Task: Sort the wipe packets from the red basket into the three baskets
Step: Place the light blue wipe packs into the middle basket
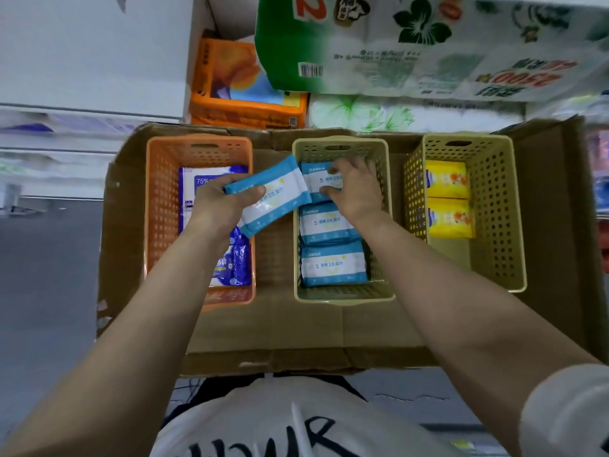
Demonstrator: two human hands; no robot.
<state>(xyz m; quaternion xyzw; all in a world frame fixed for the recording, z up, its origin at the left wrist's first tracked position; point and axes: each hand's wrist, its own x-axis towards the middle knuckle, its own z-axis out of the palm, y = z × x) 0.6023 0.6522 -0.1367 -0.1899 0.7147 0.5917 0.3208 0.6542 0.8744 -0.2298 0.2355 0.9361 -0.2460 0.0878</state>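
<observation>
Three baskets stand side by side on a flattened cardboard sheet [286, 338]. The orange basket [161, 206] on the left holds dark blue and white packets [239, 258]. The beige middle basket [342, 296] holds light blue and white packets [333, 263] in a row. The yellowish right basket [497, 209] holds two yellow packets [449, 217]. My left hand [219, 207] grips a light blue wipe packet [275, 196] above the gap between the orange and middle baskets. My right hand [357, 189] is inside the middle basket with its fingers on the far packet [316, 179]. No red basket is in view.
Behind the baskets lie an orange tissue pack [244, 90], a green and white paper-roll pack [412, 44] and a white floral pack [395, 115]. White shelving [66, 133] is at the left. Grey floor [43, 291] lies left of the cardboard.
</observation>
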